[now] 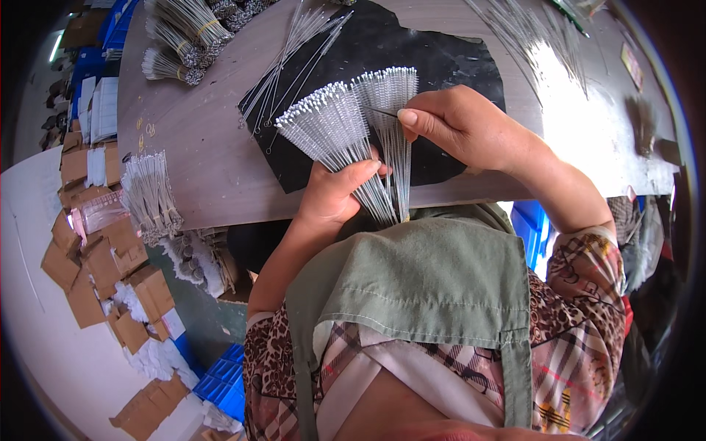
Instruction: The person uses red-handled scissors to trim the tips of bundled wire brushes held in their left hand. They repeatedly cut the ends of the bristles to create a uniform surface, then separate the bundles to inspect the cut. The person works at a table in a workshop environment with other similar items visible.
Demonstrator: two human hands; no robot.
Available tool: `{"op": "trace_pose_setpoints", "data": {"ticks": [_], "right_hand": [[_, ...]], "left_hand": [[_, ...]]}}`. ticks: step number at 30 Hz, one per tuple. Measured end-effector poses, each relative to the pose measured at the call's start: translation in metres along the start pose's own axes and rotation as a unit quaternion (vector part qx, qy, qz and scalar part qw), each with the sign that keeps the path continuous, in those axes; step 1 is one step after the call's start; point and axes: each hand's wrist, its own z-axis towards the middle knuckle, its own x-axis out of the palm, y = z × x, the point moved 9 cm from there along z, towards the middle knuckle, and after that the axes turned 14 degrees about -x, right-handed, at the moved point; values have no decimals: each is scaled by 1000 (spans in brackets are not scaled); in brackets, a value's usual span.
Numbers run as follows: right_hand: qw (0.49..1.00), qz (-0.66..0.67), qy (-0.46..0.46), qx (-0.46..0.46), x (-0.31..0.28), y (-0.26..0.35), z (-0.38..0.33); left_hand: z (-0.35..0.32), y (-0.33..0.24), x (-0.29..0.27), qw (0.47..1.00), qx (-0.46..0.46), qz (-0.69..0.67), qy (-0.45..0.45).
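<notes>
My left hand (334,192) is closed around the wire stems of a fanned bunch of thin wire brushes (327,121). Their white bristle ends point away from me, spread into two groups with a gap between. In my right hand (467,128), thumb and forefinger pinch a thin dark pointed tool (384,112). Its tip reaches into the gap, close to the bristles; whether it touches them I cannot tell. The fingers under the bunch are partly hidden. Beneath both hands lies a black mat (460,70) on the table (213,154).
Loose wire brushes (294,51) lie across the mat's far left part. Tied brush bundles (184,33) sit at the far left, another bundle (151,195) at the left edge. More thin wires (515,40) are at the far right. Cardboard pieces (132,253) and a blue crate (223,384) are left, below.
</notes>
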Motion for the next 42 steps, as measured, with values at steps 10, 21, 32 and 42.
{"op": "trace_pose_setpoints", "data": {"ticks": [10,21,32,42], "right_hand": [[983,-2,-125,-137,-42,21,92],[979,96,126,-129,23,-11,91],[956,216,169,-107,27,-20,83],[959,209,152,-115,25,-20,82]], "left_hand": [[3,3,7,1000,-6,11,7],[-13,8,-13,996,6,-68,-59],[-9,14,-19,996,-29,-52,-67],[-11,4,-5,997,21,-47,-50]]}}
